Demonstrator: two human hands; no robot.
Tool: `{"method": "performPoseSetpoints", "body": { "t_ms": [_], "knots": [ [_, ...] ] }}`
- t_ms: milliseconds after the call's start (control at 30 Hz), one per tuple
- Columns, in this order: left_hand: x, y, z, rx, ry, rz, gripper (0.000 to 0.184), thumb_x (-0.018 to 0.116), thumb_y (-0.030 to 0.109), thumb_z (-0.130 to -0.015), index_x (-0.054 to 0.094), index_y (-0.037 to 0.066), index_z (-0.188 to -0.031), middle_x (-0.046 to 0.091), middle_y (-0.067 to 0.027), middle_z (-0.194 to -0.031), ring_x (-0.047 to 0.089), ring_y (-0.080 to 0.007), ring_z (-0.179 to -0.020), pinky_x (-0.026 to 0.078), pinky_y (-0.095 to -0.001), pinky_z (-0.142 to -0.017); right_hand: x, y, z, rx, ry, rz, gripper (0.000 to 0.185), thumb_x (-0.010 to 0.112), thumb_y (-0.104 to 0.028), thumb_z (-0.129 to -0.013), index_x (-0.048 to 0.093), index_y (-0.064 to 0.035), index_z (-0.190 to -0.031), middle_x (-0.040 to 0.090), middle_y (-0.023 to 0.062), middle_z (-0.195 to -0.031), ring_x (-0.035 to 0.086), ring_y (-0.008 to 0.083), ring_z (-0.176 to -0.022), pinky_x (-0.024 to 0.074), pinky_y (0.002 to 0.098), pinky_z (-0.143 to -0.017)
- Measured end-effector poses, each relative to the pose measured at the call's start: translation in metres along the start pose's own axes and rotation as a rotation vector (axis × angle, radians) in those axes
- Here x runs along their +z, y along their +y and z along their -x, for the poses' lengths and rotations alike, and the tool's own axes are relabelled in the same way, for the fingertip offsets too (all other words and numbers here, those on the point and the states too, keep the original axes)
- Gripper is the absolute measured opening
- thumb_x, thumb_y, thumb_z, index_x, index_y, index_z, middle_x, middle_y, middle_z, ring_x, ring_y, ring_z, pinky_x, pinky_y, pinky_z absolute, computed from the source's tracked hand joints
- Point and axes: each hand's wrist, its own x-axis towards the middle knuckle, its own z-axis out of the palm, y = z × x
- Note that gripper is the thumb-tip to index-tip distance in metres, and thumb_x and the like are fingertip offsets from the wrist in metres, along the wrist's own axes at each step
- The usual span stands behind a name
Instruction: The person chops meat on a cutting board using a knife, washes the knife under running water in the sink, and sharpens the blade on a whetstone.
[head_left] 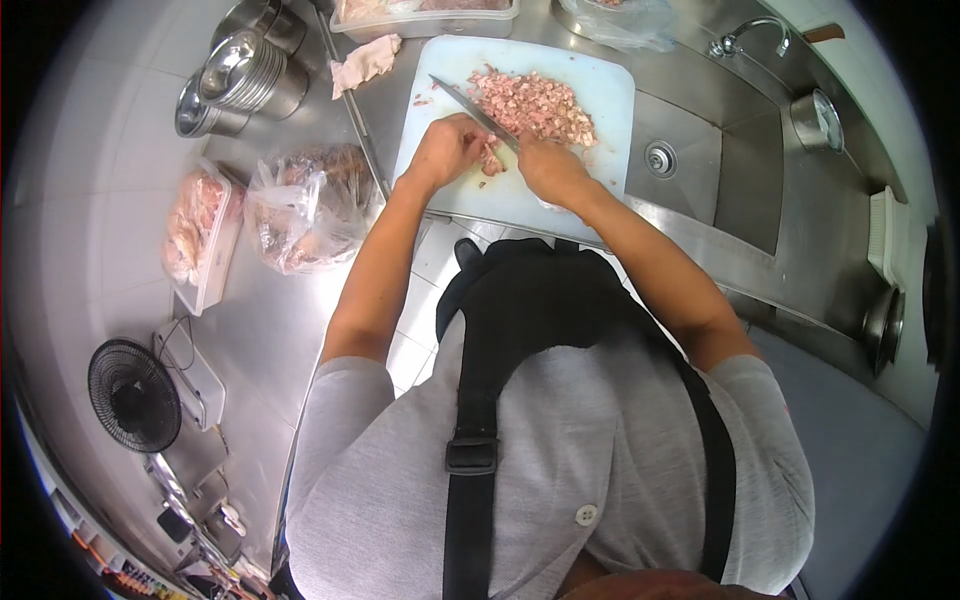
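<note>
My right hand (553, 172) is closed around the handle of a kitchen knife (470, 108), whose blade points up and to the left across the white cutting board (430, 62). Close to the blade's near side, my left hand (447, 150) has its fingers bent together against a small strip of raw meat (491, 160). Beyond the knife lies a heap of diced raw meat (540, 106). A few small scraps sit on the board near its left side.
A sink (745, 165) with a tap (755, 38) is right of the board. On the left stand steel containers (255, 75), a bagged piece of meat (310, 205) and a tray of meat (205, 230). A pale cloth-like piece (365, 66) and a plastic tub (425, 22) lie behind.
</note>
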Motion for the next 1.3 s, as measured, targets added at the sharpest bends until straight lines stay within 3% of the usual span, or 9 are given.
{"method": "performPoseSetpoints", "body": {
  "t_ms": [200,300,400,500,600,700,800,1000,1300],
  "knots": [
    [0.005,-0.012,0.009,0.071,0.127,0.030,0.019,0.078,0.013,-0.084,0.075,-0.001,-0.097,0.070,-0.0151,-0.104,0.070,-0.0345,-0.094,0.058,-0.0422,-0.084,-0.024,0.004,0.025,0.008,-0.062,0.018,0.030,0.047,-0.011,-0.102,0.057,0.0060,-0.125,0.073,0.0331,-0.106,0.072,0.0486,-0.102,0.0553,0.0585,-0.091],
    [-0.001,0.004,0.014,0.068,0.083,0.007,0.021,0.080,0.016,-0.083,0.073,0.000,-0.095,0.068,-0.0149,-0.105,0.069,-0.0350,-0.095,0.057,-0.0433,-0.086,-0.034,-0.006,0.035,0.053,-0.114,0.021,0.031,0.054,-0.020,-0.106,0.054,0.0048,-0.125,0.072,0.0300,-0.111,0.070,0.0473,-0.104,0.0531,0.0589,-0.089],
    [-0.009,0.021,0.022,0.002,0.136,-0.093,0.021,0.081,0.015,-0.082,0.071,0.001,-0.094,0.068,-0.0145,-0.100,0.069,-0.0360,-0.096,0.056,-0.0443,-0.087,-0.026,-0.009,0.037,0.041,-0.137,0.060,0.030,0.051,-0.017,-0.105,0.053,0.0044,-0.126,0.072,0.0294,-0.111,0.071,0.0467,-0.103,0.0532,0.0592,-0.089],
    [-0.004,0.011,0.026,0.005,0.063,-0.077,0.021,0.081,0.016,-0.084,0.072,0.004,-0.097,0.069,-0.0143,-0.104,0.069,-0.0361,-0.096,0.055,-0.0427,-0.087,-0.006,-0.007,0.036,0.029,-0.007,0.123,0.027,0.048,-0.010,-0.101,0.058,0.0046,-0.122,0.073,0.0329,-0.105,0.074,0.0459,-0.099,0.0577,0.0559,-0.089],
    [0.001,0.009,0.025,0.070,0.091,-0.080,0.022,0.083,0.016,-0.082,0.071,0.004,-0.096,0.069,-0.0146,-0.104,0.069,-0.0366,-0.097,0.055,-0.0437,-0.088,0.007,-0.008,0.028,0.034,-0.060,0.038,0.027,0.048,-0.009,-0.100,0.058,0.0044,-0.121,0.073,0.0327,-0.105,0.074,0.0459,-0.100,0.0586,0.0544,-0.089],
    [0.005,0.004,0.026,0.079,0.076,-0.084,0.024,0.084,0.016,-0.082,0.071,0.004,-0.099,0.069,-0.0152,-0.105,0.068,-0.0374,-0.099,0.055,-0.0443,-0.089,0.017,-0.009,0.012,-0.052,0.032,0.108,0.027,0.046,-0.008,-0.100,0.058,0.0050,-0.121,0.074,0.0327,-0.107,0.074,0.0463,-0.102,0.0583,0.0546,-0.090],
    [-0.001,0.025,0.034,0.058,0.090,-0.079,0.028,0.086,0.015,-0.080,0.070,0.004,-0.101,0.069,-0.0154,-0.107,0.067,-0.0379,-0.102,0.054,-0.0444,-0.090,-0.003,-0.008,0.007,-0.020,-0.076,0.045,0.027,0.046,-0.007,-0.100,0.058,0.0056,-0.121,0.073,0.0334,-0.107,0.073,0.0476,-0.103,0.0575,0.0554,-0.091],
    [0.007,0.029,0.044,0.026,0.110,-0.033,0.030,0.088,0.013,-0.079,0.066,0.003,-0.097,0.067,-0.0157,-0.110,0.066,-0.0377,-0.103,0.054,-0.0438,-0.090,-0.030,-0.014,0.044,-0.016,-0.082,0.034,0.029,0.048,-0.007,-0.099,0.058,0.0059,-0.124,0.074,0.0318,-0.106,0.072,0.0485,-0.103,0.0550,0.0585,-0.093],
    [0.016,0.008,0.039,0.160,0.152,-0.012,0.019,0.083,0.006,-0.084,0.066,0.001,-0.092,0.068,-0.0147,-0.095,0.067,-0.0387,-0.094,0.055,-0.0448,-0.082,-0.024,-0.016,0.053,0.023,-0.176,0.007,0.028,0.049,-0.007,-0.099,0.058,0.0071,-0.121,0.074,0.0319,-0.103,0.072,0.0489,-0.100,0.0544,0.0597,-0.090]
  ]
}}
